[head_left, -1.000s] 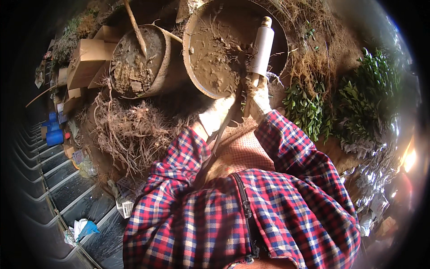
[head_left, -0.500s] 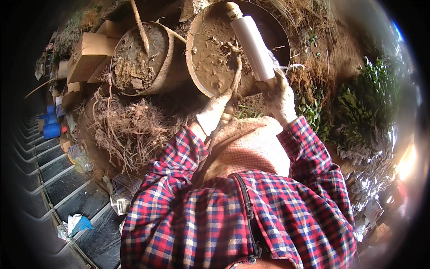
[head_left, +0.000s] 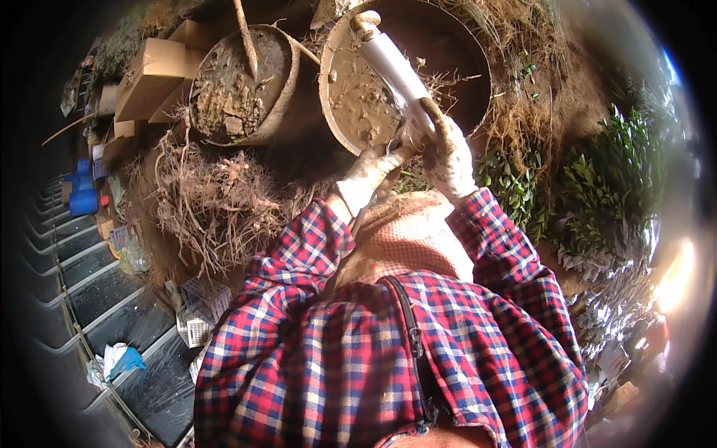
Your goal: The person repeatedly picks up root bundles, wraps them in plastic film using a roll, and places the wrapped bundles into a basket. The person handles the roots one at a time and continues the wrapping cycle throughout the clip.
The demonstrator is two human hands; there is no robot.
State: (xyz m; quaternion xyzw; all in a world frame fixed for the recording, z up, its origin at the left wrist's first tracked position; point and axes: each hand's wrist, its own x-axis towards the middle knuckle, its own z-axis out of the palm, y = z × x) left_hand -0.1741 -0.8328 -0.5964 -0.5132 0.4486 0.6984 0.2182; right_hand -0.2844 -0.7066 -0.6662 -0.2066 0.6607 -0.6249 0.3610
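My right hand (head_left: pixel 452 157), in a muddy whitish glove, is closed round the lower end of a roll of clear plastic film (head_left: pixel 396 71). The roll tilts up and to the left, its muddy core knob at the far end. Close beside it, my left hand (head_left: pixel 366 178), gloved too, is closed round a thin woody stem, mostly hidden by the fingers and film. Loose film (head_left: pixel 407 136) gathers between the two hands. Fine roots (head_left: pixel 446 86) show just beyond the roll, above a wide round tub (head_left: pixel 326 97) of wet mud. An orange-checked cloth (head_left: pixel 418 235) covers my lap.
A second mud-filled bucket (head_left: pixel 287 97) with a stick (head_left: pixel 245 41) in it stands left of the tub. Bare-rooted plants (head_left: pixel 213 205) are heaped nearer left. Leafy green plants (head_left: pixel 605 183) lie right. Cardboard boxes (head_left: pixel 153 78), a blue container (head_left: pixel 84 200) and a white basket (head_left: pixel 196 328) are leftward.
The roll has swung left and down across the stem, with my right hand moving left toward my left hand. Film now bunches between them, and the stem is largely covered.
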